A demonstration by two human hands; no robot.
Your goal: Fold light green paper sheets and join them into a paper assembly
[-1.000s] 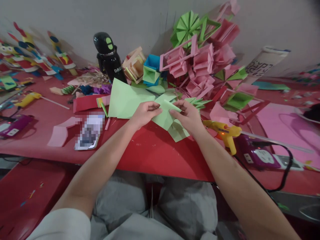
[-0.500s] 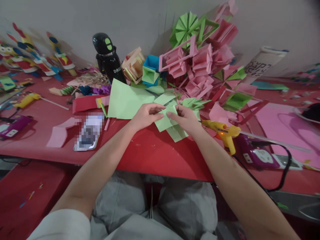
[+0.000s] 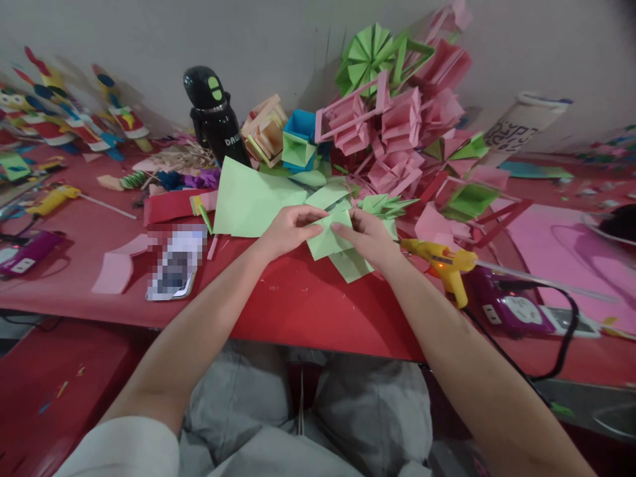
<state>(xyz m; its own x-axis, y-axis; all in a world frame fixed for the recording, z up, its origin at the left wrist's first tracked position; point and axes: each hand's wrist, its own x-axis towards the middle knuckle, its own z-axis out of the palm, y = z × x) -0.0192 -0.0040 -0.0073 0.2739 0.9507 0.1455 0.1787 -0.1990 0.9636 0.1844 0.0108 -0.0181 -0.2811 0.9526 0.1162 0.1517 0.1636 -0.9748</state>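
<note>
A small piece of light green paper [image 3: 322, 244] is pinched between my two hands above the red table [image 3: 322, 301]. My left hand [image 3: 293, 228] grips its left edge with thumb and fingers. On the other side, my right hand [image 3: 370, 235] holds it, the thumb lying on top. Just beneath is another green paper piece [image 3: 352, 266], partly covered. A large light green sheet [image 3: 256, 199] lies behind my left hand. Folded green paper spikes [image 3: 385, 205] sit just behind my right hand, whose outer fingers are partly hidden.
Near my right forearm lie a yellow glue gun [image 3: 444, 258] and a purple power strip [image 3: 514, 308]. A phone [image 3: 177, 262] rests at left. Behind stand a black bottle [image 3: 216, 116] and a pile of pink folded paper pieces [image 3: 402, 119]. Pink paper [image 3: 561, 245] lies at right.
Almost nothing differs. Both hands keep their grip on the green paper, which has shifted only very slightly.
</note>
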